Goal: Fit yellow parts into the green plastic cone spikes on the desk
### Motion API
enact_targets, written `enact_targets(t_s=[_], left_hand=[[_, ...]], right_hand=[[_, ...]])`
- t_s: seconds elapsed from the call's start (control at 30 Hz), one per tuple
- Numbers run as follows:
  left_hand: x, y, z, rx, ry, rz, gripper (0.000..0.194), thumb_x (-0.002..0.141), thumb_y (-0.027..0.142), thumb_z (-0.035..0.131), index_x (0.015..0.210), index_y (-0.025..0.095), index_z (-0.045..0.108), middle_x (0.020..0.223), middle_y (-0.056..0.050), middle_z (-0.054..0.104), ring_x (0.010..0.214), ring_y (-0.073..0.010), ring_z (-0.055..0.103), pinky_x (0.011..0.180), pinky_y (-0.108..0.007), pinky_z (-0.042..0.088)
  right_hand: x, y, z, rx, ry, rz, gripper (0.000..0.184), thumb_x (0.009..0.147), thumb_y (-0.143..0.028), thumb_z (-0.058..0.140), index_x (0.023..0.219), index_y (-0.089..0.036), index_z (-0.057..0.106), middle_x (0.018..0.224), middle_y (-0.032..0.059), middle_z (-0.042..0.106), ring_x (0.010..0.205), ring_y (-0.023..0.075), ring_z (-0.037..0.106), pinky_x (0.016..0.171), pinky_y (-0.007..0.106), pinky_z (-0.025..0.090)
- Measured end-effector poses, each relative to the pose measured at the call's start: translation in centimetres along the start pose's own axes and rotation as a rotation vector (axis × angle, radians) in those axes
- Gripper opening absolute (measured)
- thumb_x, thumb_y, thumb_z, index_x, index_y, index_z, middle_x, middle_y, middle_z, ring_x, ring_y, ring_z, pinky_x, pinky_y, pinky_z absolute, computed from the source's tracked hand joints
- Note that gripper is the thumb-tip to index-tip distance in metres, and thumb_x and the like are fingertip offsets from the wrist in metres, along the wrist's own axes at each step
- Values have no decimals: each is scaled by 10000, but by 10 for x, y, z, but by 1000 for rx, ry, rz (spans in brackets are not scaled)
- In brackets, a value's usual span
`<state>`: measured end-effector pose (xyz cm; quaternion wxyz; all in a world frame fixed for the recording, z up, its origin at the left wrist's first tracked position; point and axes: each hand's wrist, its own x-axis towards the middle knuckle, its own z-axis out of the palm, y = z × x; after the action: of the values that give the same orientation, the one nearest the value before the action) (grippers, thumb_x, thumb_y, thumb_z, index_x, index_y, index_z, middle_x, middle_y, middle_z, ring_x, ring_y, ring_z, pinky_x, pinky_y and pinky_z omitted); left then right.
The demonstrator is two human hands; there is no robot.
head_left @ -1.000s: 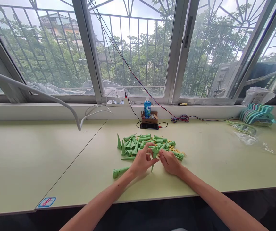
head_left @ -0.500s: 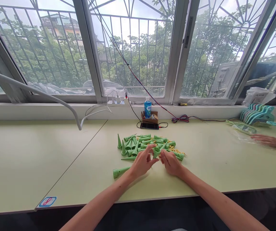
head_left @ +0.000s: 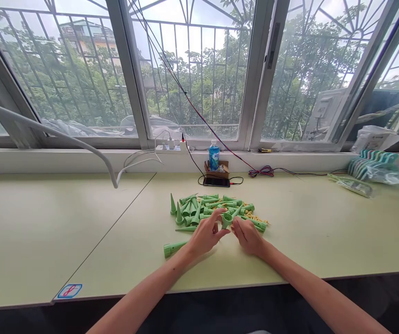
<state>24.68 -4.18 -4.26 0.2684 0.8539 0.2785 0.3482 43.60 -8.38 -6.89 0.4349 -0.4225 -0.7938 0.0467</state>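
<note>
My left hand [head_left: 206, 232] is closed with thumb and fingers around the wide open end of a green plastic cone spike [head_left: 226, 220], its hollow mouth turned toward me. Close beside it, my right hand [head_left: 248, 235] has its fingers curled in a pinch; what they hold is hidden. Just beyond both hands lies a pile of green cone spikes [head_left: 195, 213], with small yellow pieces [head_left: 256, 218] among them at the right. Two spikes stand upright at the pile's left. One loose spike [head_left: 172, 249] lies near my left wrist.
A phone [head_left: 216, 182] on a cable lies behind the pile, before a small cardboard box [head_left: 223, 169] and a blue bottle [head_left: 213, 157]. At the far right are hangers [head_left: 371, 162] and plastic packaging [head_left: 355, 186]. A white cable [head_left: 114, 178] hangs at left.
My hands and the cone spike have hardly moved. At the far right, another person's hand has left the view, and clear plastic now lies blurred over the hangers.
</note>
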Motion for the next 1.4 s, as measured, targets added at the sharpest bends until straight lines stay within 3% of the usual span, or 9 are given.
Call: enact_targets(t_s=[0.2,0.6,0.93,1.17,1.4], left_hand=[[0,2,2,-63,-54,-37,555,835,343,664,1325,256,418,794,29,577,596,-107,526,582,-213,428],[3,4,0,-98,-72,-145,473,786,308,702,1213,212,523,663,66,503,518,-93,441,543,-221,409],[5,-1,-1,-80,-65,-121,345,748,269,709,1060,196,582,925,-11,612,587,-98,526,614,-267,472],[3,0,-3,10,-69,-167,337,756,345,715,1027,187,594,604,61,512,548,-126,492,551,-240,382],[1,2,-3,14,-67,-176,265,798,334,645,1023,199,607,500,72,494,500,-141,492,523,-236,365]], right_hand=[[0,0,0,-67,-1,-59,310,1034,-238,250,755,-220,384,563,-23,481,446,124,360,522,294,275],[-2,3,1,-102,-65,-72,333,1038,-243,233,762,-206,415,581,-15,494,456,119,350,538,298,259],[-3,4,1,-102,-80,-78,324,1040,-257,242,776,-207,422,585,-21,492,457,119,374,550,285,259],[1,-3,-2,-92,-105,-77,341,1040,-266,232,768,-205,429,593,-11,521,464,118,406,544,279,270],[2,-7,-3,-93,-128,-66,361,1037,-271,231,748,-207,437,566,-22,473,458,120,376,534,279,264]])
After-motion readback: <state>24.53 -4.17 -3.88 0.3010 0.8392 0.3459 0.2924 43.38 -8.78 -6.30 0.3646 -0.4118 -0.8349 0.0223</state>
